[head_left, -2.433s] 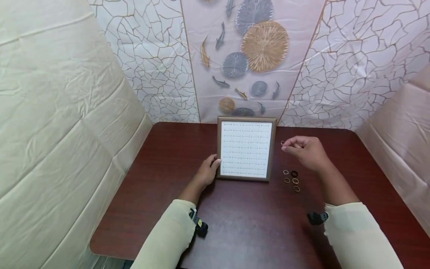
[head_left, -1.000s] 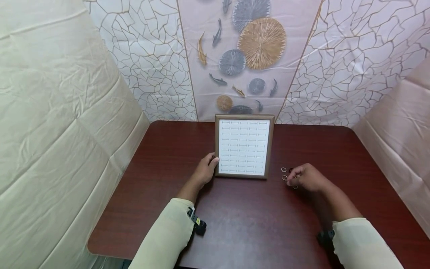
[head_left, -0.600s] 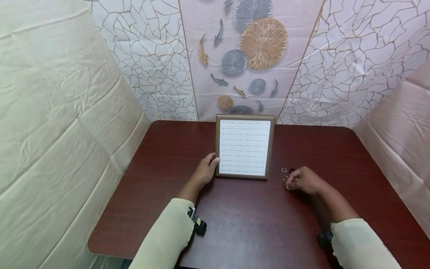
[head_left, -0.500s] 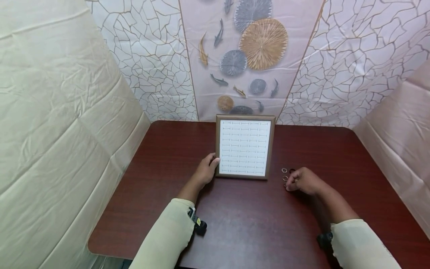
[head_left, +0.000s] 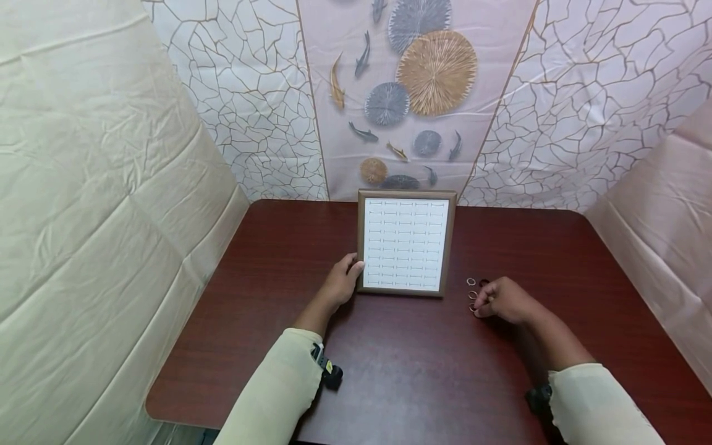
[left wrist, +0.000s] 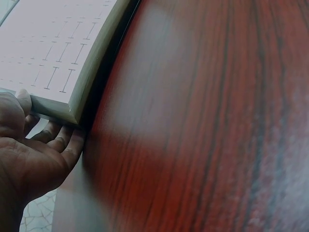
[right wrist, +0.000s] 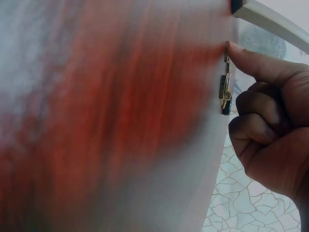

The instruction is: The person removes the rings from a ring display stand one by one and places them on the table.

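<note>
A ring display board [head_left: 408, 293] with a brown frame and a white insert marked with rows of slits stands tilted toward the back middle of the table. My left hand [head_left: 340, 281] grips its left edge, thumb on the front and the other fingers behind, as the left wrist view shows. At the right of the board, my right hand [head_left: 503, 300] pinches a small ring [head_left: 472, 307] down at the tabletop. Two pale rings [head_left: 472, 295] lie in line behind that one. A dark ring [head_left: 484, 282] shows partly past my knuckles; my hand hides the others beside it.
The dark red wooden table [head_left: 400, 371] has rounded corners. A patterned backdrop [head_left: 267, 123] hangs close behind its far edge, and cream cloth [head_left: 111, 216] hangs along the left side. Each wrist carries a small black camera [head_left: 332, 376].
My right hand has come down from beside the board's right edge to the rings, bringing a ring to the near end of the left column. The left hand keeps its grip.
</note>
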A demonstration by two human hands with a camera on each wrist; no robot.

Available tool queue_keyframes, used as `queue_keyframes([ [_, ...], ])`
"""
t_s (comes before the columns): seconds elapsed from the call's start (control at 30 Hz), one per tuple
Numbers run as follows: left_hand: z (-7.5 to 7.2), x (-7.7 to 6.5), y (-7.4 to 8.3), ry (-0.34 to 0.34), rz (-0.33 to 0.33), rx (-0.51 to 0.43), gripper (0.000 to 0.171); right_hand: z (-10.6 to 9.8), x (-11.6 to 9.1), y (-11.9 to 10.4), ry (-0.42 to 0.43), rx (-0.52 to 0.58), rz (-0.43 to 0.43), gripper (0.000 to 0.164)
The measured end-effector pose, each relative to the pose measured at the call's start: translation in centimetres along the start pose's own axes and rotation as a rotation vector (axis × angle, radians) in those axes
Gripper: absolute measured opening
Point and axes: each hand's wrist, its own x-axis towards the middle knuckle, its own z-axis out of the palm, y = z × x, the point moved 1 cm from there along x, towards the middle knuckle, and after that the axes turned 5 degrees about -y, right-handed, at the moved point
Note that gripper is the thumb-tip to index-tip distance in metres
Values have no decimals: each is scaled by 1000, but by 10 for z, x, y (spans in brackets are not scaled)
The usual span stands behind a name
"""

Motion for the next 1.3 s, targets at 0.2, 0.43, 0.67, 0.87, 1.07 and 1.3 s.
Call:
queue_keyframes([
  [0.2,1,0,0,-2,-4,1,60,-2,-1,2,8,-10,-3,12],
  [0.43,1,0,0,1,6,-9,60,-4,-1,2,39,-42,-5,12],
  [0.67,2,-1,2,-9,-11,-36,61,-7,1,-6,51,-7,-14,9],
  [0.87,1,-1,4,-10,-14,-39,59,-11,1,-11,60,20,15,7],
  [1.07,-1,-2,4,-14,30,-20,57,-13,0,-11,79,22,10,7],
  [1.3,-10,-6,5,-24,62,73,68,-19,-3,-12,139,43,-17,7],
])
